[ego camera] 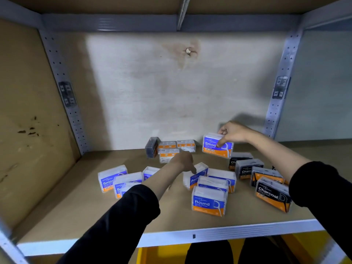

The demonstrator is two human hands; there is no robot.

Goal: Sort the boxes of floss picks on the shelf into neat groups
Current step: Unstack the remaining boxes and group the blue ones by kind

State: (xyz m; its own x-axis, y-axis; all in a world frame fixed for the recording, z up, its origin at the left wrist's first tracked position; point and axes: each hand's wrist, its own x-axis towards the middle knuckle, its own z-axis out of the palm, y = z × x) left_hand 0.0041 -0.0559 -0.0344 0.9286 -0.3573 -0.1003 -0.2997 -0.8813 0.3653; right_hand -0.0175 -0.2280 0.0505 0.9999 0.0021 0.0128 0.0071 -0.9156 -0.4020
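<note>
My right hand (233, 133) holds a clear "Smooth" floss box (215, 147) with a blue and orange label, lifted at the back right of the shelf. My left hand (183, 161) reaches to a tilted "Round" box (196, 178) in the middle and grips its upper edge. More Round boxes (208, 203) stand in front of it. Several Smooth boxes (112, 178) cluster at the left. Dark Charcoal boxes (272, 194) stand at the right. Flat-lying boxes (177, 147) and one dark box (151, 146) sit at the back by the wall.
The brown shelf board (76, 202) has a white metal front edge (209, 236). Perforated grey uprights (282, 86) stand at both back corners. A cardboard panel (24, 111) closes the left side, and a stained white wall lies behind.
</note>
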